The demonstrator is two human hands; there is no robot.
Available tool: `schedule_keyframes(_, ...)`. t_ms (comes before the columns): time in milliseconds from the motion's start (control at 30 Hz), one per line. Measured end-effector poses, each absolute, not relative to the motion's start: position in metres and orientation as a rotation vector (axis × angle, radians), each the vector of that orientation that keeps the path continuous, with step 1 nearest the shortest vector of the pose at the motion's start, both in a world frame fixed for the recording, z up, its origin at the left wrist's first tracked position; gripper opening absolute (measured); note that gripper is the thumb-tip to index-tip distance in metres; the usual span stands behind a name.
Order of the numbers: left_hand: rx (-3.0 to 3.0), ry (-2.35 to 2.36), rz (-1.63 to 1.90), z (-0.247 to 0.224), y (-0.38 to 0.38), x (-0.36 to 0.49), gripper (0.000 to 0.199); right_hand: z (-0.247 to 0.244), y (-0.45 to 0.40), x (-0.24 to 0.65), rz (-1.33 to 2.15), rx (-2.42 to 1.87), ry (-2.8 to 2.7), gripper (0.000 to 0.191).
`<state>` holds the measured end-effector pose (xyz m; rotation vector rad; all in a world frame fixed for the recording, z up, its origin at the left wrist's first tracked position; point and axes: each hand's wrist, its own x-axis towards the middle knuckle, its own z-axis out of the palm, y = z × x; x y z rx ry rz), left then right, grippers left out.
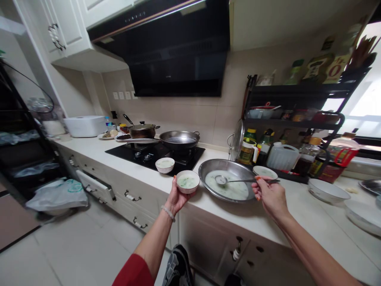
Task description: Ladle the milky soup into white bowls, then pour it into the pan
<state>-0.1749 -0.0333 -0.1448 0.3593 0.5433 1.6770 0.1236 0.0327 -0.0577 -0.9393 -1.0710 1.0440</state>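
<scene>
My left hand (177,198) cups a small white bowl (188,190) of pale soup with green bits, beside the rim of a wide steel basin (210,163). The basin holds more of the same milky soup (235,190). In my right hand (272,194) is the dark handle of a ladle (220,180), whose round head rests at the soup's surface. A second filled bowl (165,168) stands at the front edge of the stove. Another filled bowl (265,172) sits behind my right hand, partly hidden by it.
A frying pan (179,140) and a lidded pot (143,131) stand on the black stove (133,154). White bowls (327,190) lie on the counter at right. Behind them, a black rack (297,90) holds bottles. A drawer (94,184) sticks out at lower left.
</scene>
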Motion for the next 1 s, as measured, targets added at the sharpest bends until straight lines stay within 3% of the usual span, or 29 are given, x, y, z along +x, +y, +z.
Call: schedule_keyframes(1000, 0.353, 0.519, 1.663, -0.144, -0.034, -0.175, 0.072, -0.024, 0.024, 0.098, 1.085, -0.823, -1.150, 0.050)
